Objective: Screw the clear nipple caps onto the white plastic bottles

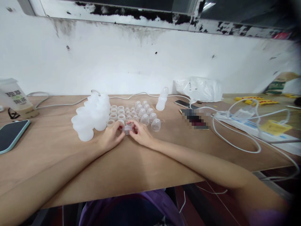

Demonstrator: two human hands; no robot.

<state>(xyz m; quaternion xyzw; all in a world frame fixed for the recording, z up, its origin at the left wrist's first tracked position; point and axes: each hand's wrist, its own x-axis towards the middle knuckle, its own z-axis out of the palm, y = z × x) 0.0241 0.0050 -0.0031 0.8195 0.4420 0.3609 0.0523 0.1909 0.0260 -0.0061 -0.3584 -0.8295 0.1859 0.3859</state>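
Between both hands is a small translucent bottle ring (127, 130), just above or on the table. My left hand (112, 135) pinches its left side, and my right hand (142, 134) grips its right side with curled fingers. Beyond the hands stand rows of similar rings (113, 112), with small clear bottle nipples (128, 111) beside them. Clear domed caps (145, 119) form rows to the right of the nipples. A cluster of frosted white bottles (85, 131) stands left of the rings. Farther back, one capped bottle (161, 99) is upright by itself.
At left are a phone (13, 136) and a drink cup (17, 99). A white plastic bag (199, 89) lies against the wall. Another phone (185, 104), a pixelated item (196, 119) and a power strip (254, 125) with looping white cables (237, 149) occupy the right side.
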